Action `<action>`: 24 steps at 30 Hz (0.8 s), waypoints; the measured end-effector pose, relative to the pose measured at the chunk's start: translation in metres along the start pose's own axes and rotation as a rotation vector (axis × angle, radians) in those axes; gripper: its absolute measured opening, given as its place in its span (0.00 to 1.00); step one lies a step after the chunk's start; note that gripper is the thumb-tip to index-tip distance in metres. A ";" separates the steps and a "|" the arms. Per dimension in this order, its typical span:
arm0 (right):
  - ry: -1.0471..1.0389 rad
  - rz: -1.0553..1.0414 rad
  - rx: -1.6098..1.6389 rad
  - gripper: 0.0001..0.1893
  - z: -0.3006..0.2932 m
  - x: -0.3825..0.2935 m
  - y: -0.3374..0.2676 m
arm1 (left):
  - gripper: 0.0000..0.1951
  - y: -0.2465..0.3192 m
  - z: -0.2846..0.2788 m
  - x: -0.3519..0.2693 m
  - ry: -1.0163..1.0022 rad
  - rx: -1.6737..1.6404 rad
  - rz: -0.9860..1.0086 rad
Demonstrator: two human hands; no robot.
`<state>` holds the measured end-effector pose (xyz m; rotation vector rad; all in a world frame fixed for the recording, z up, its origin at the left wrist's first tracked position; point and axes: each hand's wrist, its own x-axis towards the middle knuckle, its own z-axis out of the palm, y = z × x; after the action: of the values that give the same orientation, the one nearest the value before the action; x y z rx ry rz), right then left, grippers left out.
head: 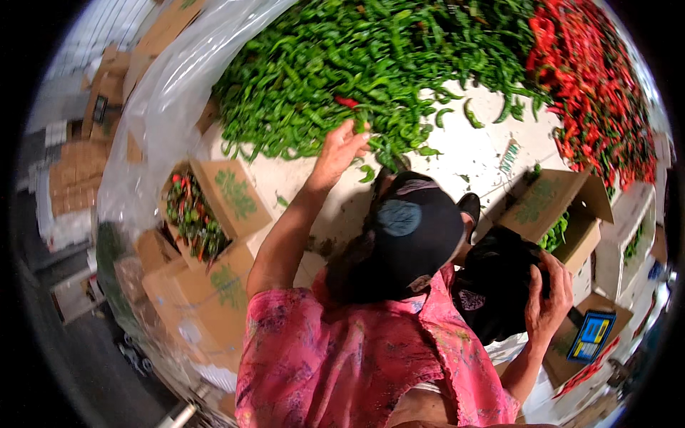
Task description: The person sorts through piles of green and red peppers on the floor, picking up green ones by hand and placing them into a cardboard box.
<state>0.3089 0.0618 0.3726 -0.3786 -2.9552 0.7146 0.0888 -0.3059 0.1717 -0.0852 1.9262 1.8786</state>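
Note:
My left hand (342,147) reaches to the near edge of a big heap of green chili peppers (332,69). Its thumb and fingers pinch a green pepper (362,121). One red pepper (347,101) lies just beyond the fingertips; whether they touch it I cannot tell. My right hand (551,294), fingers apart, rests on my black-clothed knee (497,283) and holds nothing. A second heap, of red chili peppers (594,91), adjoins the green one on the right. Several loose green peppers, one curved (472,114), lie on the pale tiled floor (449,152).
A cardboard box of mixed dark green and red peppers (195,216) stands at left. At right are a cardboard box with green peppers (556,232) and a white foam box (623,241). Clear plastic sheeting (155,107) borders the heap. A blue and yellow device (591,336) lies lower right.

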 end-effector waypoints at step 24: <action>-0.532 -0.193 -0.238 0.22 0.019 0.059 -0.058 | 0.18 -0.316 -0.231 -0.230 -0.053 1.434 0.290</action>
<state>0.2370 0.0181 0.3830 0.1097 -3.5225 0.5026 0.3428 -0.6112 -0.0479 0.6807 2.8252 0.2339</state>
